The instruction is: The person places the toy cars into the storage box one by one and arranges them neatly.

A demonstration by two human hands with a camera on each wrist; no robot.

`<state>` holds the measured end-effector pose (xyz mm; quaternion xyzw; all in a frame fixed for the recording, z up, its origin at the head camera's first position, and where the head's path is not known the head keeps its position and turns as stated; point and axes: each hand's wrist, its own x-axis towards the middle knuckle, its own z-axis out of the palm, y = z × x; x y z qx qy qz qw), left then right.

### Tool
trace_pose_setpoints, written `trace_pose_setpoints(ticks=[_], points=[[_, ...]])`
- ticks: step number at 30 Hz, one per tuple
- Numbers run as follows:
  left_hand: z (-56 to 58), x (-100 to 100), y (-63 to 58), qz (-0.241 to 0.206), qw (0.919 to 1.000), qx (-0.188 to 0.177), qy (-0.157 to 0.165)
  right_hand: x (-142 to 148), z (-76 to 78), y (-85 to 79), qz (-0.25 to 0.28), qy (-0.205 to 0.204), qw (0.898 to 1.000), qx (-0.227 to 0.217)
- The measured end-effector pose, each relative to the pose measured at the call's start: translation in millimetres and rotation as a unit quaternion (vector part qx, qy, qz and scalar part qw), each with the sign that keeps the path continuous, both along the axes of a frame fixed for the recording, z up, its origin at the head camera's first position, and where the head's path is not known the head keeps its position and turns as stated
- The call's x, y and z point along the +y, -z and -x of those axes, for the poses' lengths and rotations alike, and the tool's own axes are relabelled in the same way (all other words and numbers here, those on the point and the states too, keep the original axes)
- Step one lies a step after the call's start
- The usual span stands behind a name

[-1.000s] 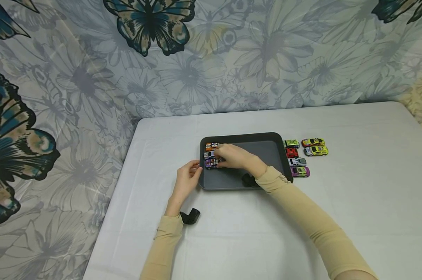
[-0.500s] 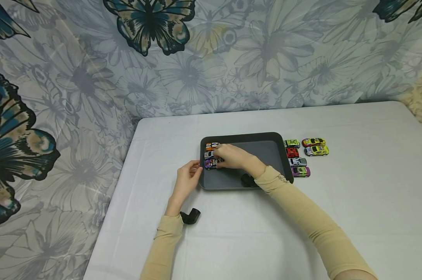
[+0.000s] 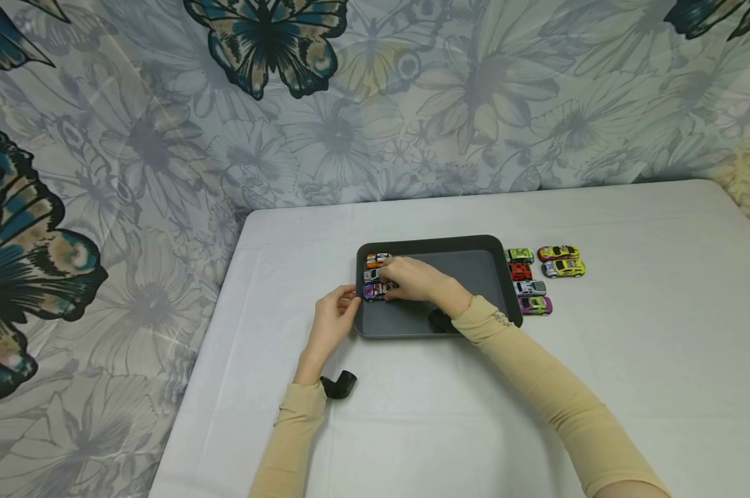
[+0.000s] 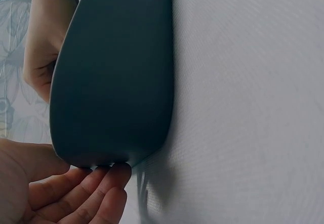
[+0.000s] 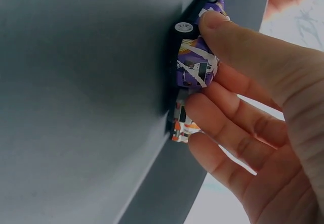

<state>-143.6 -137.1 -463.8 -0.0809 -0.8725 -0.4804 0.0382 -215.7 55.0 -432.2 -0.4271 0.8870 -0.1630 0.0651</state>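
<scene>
A dark grey tray (image 3: 437, 325) lies on the white table. At its left end, three toy cars stand in a column: an orange one (image 3: 377, 260), a silver one (image 3: 371, 275) and a purple one (image 5: 195, 64) nearest the person. My right hand (image 3: 418, 278) pinches the purple car between thumb and fingers, close to the tray floor and left wall. Part of the silver car is hidden behind that hand. My left hand (image 3: 334, 315) holds the tray's left edge, thumb at the rim and fingertips against the outer wall, as the left wrist view shows.
Right of the tray, several toy cars stand on the table: green (image 3: 520, 255), red (image 3: 520, 271), silver (image 3: 530, 288) and purple-green (image 3: 535, 305) in a column. A yellow-red car (image 3: 558, 252) and a yellow car (image 3: 563, 268) stand farther right. A patterned cloth (image 3: 375, 138) hangs behind.
</scene>
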Motion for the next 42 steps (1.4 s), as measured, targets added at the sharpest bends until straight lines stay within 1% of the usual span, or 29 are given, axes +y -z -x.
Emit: trace_pose_setpoints(ticks=[6,8,11,16,21,25,28,34,42], points=[[-0.1,1.0,-0.4,0.000,1.0000,0.000,0.002,2.0,-0.2,-0.9,0.003,-0.002,1.000,0.000],[-0.4,1.1,-0.8,0.000,1.0000,0.002,0.004,3.7,0.2,-0.8,0.011,-0.006,1.000,0.007],[-0.2,1.2,-0.6,-0.001,1.0000,0.003,0.004,8.3,0.2,-3.7,0.020,-0.009,0.999,0.030],[-0.3,1.3,0.1,0.000,1.0000,0.006,0.004,20.3,-0.9,-17.0,0.028,0.001,0.996,0.082],[-0.5,1.3,0.7,0.000,1.0000,0.008,0.001,40.2,-1.1,-31.0,0.050,0.019,0.993,0.107],[-0.5,1.9,1.0,-0.004,1.0000,0.008,-0.002,62.1,-2.3,-39.6,0.069,0.034,0.991,0.111],[-0.4,1.7,1.3,-0.003,0.9999,0.010,0.000,79.0,-4.0,-42.5,0.083,0.051,0.989,0.109],[-0.3,1.3,1.1,-0.002,1.0000,0.005,-0.002,109.5,-8.9,-42.9,0.101,0.087,0.986,0.100],[-0.1,1.5,1.8,-0.005,1.0000,0.006,-0.002,142.9,-16.9,-41.2,0.100,0.109,0.984,0.097]])
